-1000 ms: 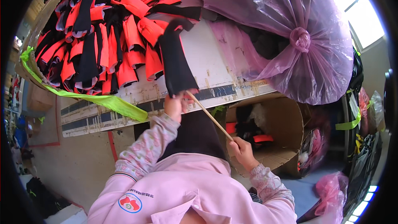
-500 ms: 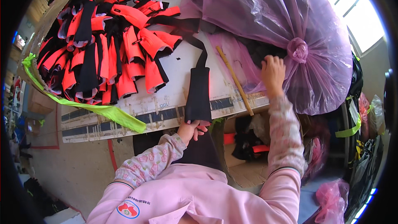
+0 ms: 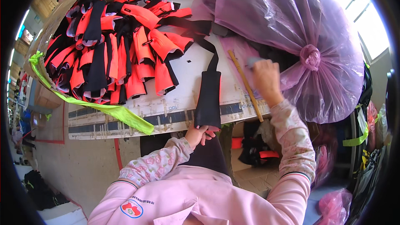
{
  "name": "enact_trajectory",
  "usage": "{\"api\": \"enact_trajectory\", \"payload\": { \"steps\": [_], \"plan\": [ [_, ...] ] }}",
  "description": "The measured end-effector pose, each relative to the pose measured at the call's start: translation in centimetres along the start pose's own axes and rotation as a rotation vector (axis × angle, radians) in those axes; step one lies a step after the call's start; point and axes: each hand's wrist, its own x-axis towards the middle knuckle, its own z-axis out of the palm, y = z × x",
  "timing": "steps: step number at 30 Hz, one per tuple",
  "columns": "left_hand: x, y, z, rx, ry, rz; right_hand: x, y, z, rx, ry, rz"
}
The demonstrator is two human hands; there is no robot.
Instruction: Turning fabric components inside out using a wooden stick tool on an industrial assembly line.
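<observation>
We take the white table [image 3: 183,75] as our landmark. On its near edge lies a black fabric piece [image 3: 208,100], long and flat, its lower end hanging just over the edge and a narrow black strap running from its top back toward the middle of the table. The left hand [image 3: 199,134] sits just below that edge, fingers curled on the lower end of the black fabric piece, thumb side hidden beneath it; we judge it a light hold.

The right hand [image 3: 264,77] is over the right part of the table, fingers closed around a small grey object [image 3: 253,61]; we cannot tell what that object is. Just to the left of this hand a wooden stick [image 3: 246,85] lies flat on the table, running from the far side to the near edge, apart from the fingers.

The left and far part of the table carries a pile of orange and black fabric pieces [image 3: 121,46]. A lime-green strip [image 3: 104,109] runs along the near side of that pile. The right end of the table bears a large purple plastic bag [image 3: 291,29], knotted, touching the right hand.
</observation>
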Motion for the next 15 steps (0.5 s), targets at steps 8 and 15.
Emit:
{"api": "enact_trajectory", "payload": {
  "steps": [8, 15],
  "plan": [
    [-0.3, 0.0, 0.4, 0.007, -0.021, 0.005, -0.3, -1.4, 1.3, 0.25, 0.142, 0.158],
    [-0.2, 0.1, 0.4, -0.027, 0.005, 0.004, -1.1, 5.2, 4.7, 0.429, -0.445, 0.652]
  ]
}}
